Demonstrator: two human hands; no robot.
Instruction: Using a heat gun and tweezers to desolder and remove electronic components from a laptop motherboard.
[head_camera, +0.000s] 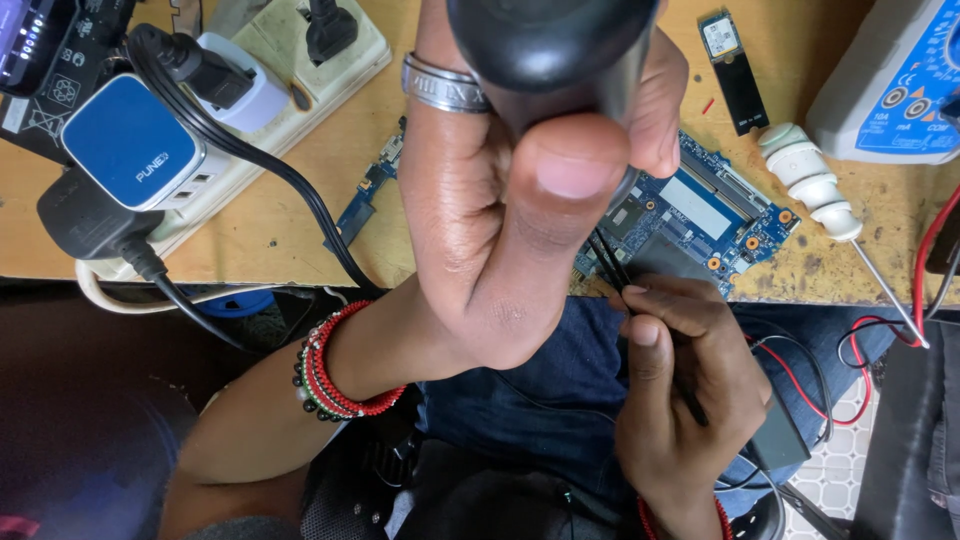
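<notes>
My left hand (520, 200) is wrapped tight around a thick black handle (545, 50), thumb pressed across its front; it looks smooth and bulky, so a full fist suits it. Below it, my right hand (680, 390) pinches thin black tweezers (608, 262), tips toward the blue circuit board (700, 215) on the bench edge. I judge that board light, stiff and fragile, best held by its edges. Right of the grip lies a white screwdriver (815, 185); left, a power strip (280, 100).
</notes>
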